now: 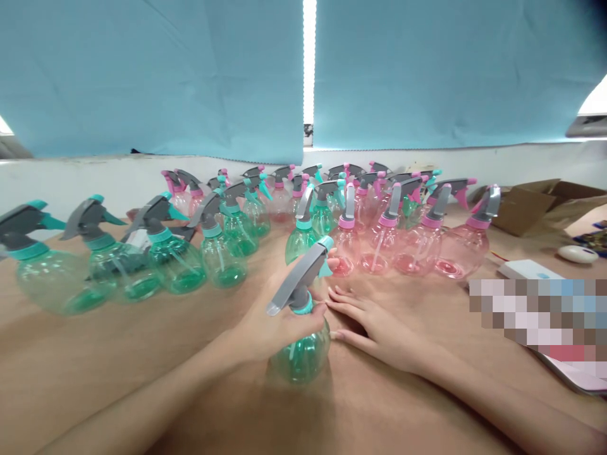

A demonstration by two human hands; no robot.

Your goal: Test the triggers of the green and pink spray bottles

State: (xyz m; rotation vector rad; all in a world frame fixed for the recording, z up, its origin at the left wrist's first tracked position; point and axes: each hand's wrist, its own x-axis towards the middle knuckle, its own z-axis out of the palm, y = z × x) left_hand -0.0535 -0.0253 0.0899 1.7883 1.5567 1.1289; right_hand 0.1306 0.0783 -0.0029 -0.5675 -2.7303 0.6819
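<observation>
My left hand (pixel 279 325) is wrapped round the neck of a green spray bottle (pixel 303 360) with a grey and turquoise trigger head. The bottle is upright in front of me, its nozzle pointing away to the right. My right hand (pixel 367 316) lies palm down with its fingers stretched out on the table, just right of the bottle and holding nothing. Beyond my hands stand pink spray bottles (pixel 377 249) in a row. More green spray bottles (pixel 177 265) form a row on the left.
Several more pink and green bottles stand behind these rows. A cardboard box (pixel 531 205), a white mouse (pixel 577 254), a white box (pixel 531 270) and a blurred-out flat item (pixel 545 328) are on the right. Blue curtains (pixel 156 76) hang behind the wooden table (pixel 118 360).
</observation>
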